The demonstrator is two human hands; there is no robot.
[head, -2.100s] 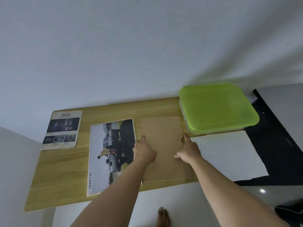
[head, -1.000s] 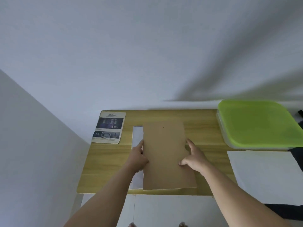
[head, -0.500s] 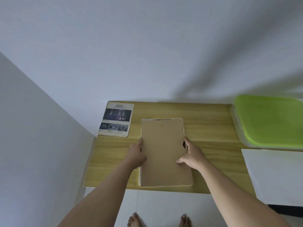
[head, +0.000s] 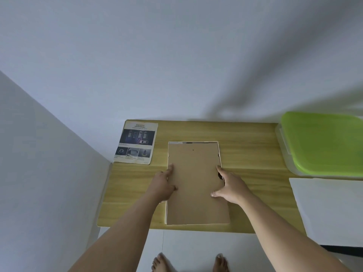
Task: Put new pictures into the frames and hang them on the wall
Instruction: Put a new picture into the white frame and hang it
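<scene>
White wall [head: 176,55] fills the top half of the view, with a second white panel [head: 39,173] running down the left side. Light wooden table [head: 255,154] sits against the wall, its far left corner at the wall junction.

Clear plastic bin with a lime-green lid [head: 322,142] sits on the table's far right, partly cut off by the frame edge. Large white sheet [head: 330,211] lies just in front of the bin and overhangs the table's near edge.

Brown cardboard backing board [head: 196,183] lies flat mid-table, long side running away from the person, near edge almost flush with the table edge. A thin white margin shows along its top, left and bottom edges, so something white lies under it; can't tell what. Small dark dot near the top centre, dark notch on the right edge.

Left hand [head: 164,186] is pressed against the board's left edge, fingers extended, thumb on top. Right hand [head: 229,186] is on the right edge over the notch, fingers spread, thumb on the board face. Neither is closed around it; both flat on the edges.

Printed leaflet headed "SAFETY" with car photos [head: 136,143] lies at the far left corner, apart from the board.

Bare feet [head: 161,264] on the white floor below.
</scene>
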